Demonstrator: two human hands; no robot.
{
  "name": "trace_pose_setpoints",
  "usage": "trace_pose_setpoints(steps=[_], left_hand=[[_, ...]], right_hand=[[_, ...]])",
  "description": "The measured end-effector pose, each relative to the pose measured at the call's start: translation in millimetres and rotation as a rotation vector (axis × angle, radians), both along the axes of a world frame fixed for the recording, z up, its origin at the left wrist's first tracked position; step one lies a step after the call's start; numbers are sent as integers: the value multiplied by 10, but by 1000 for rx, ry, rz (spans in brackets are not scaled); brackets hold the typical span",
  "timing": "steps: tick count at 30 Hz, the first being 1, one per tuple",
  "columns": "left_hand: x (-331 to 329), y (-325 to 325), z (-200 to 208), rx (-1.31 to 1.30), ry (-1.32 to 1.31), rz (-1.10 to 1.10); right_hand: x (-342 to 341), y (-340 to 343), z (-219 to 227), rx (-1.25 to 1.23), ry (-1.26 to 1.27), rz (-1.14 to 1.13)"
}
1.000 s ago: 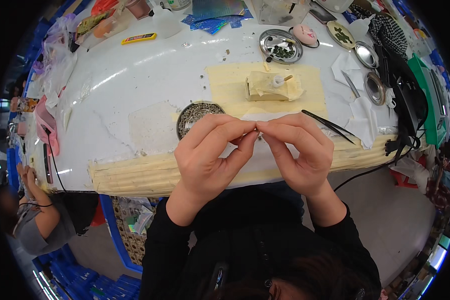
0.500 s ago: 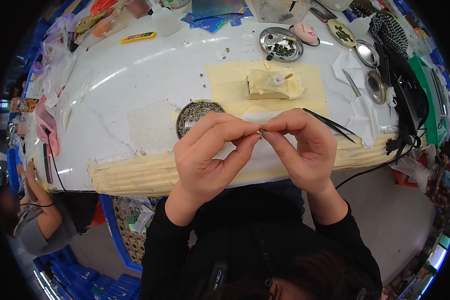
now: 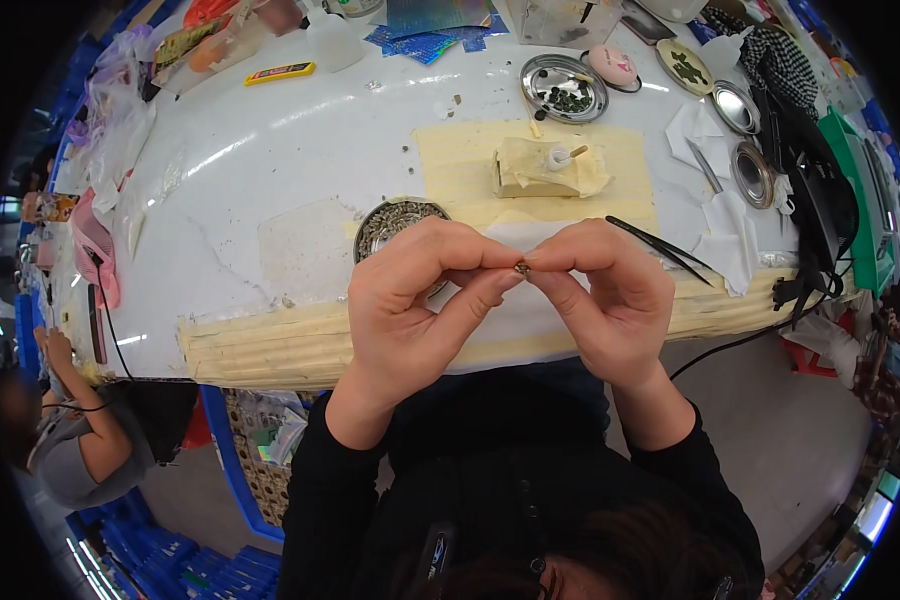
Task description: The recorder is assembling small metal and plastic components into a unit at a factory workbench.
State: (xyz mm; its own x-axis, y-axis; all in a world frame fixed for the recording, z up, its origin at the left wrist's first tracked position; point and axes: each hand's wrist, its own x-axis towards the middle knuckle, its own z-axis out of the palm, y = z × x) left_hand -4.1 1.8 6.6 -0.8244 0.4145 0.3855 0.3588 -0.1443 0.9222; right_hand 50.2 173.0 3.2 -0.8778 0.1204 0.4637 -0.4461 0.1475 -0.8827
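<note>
My left hand (image 3: 415, 300) and my right hand (image 3: 612, 300) meet fingertip to fingertip over the near edge of the table. Thumb and forefinger of each are closed on a tiny brownish-gold metallic piece (image 3: 522, 268), too small to make out further. Partly behind my left hand stands a round metal dish (image 3: 395, 222) filled with small greyish bits. Black tweezers (image 3: 660, 248) lie beside my right hand. White paper or cloth (image 3: 515, 325) is spread beneath the hands.
A tape-covered block (image 3: 535, 170) holding a small white cup stands beyond my hands. Farther back are a metal plate of dark pieces (image 3: 565, 90) and a yellow cutter (image 3: 280, 73). White cloths (image 3: 730, 240) lie at right. A co-worker's arm (image 3: 100, 430) shows at far left.
The fingers of my left hand have shifted slightly around the tiny piece, and it has turned a little. My right hand stays nearly still. The co-worker's hand at left has moved slightly.
</note>
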Motion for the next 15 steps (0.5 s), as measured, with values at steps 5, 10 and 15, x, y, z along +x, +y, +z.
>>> trace_pose_setpoints(steps=[5, 10, 15], left_hand=[[-5, 26, 2, -94, 230, 110], [-31, 59, -9, -160, 489, 233], [-22, 57, -4, -172, 535, 286]], right_hand=[[9, -2, 7, 10, -1, -5], [-7, 56, 116, -16, -22, -102], [-271, 345, 205, 529, 138, -458]])
